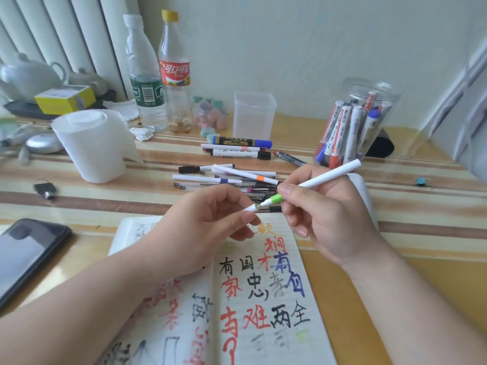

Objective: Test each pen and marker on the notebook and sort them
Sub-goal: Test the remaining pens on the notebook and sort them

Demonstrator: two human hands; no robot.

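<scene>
My right hand (320, 212) grips a white pen with a green band (324, 176) above the open notebook (263, 299), its tip pointing left. My left hand (210, 222) pinches the pen's white cap (249, 208) right at the tip. The notebook pages carry characters in black, red, blue, grey and faint green. A loose pile of pens (226, 180) lies beyond my hands. Three thick markers (239, 148) lie in a row further back. A clear jar of markers (353, 127) leans at the right.
A roll of tissue (95, 146) stands at left, two plastic bottles (160, 75) behind it. An empty clear square container (254, 114) is at the back centre. A phone (26, 256) lies at the near left, a small key fob (45, 190) beside the roll.
</scene>
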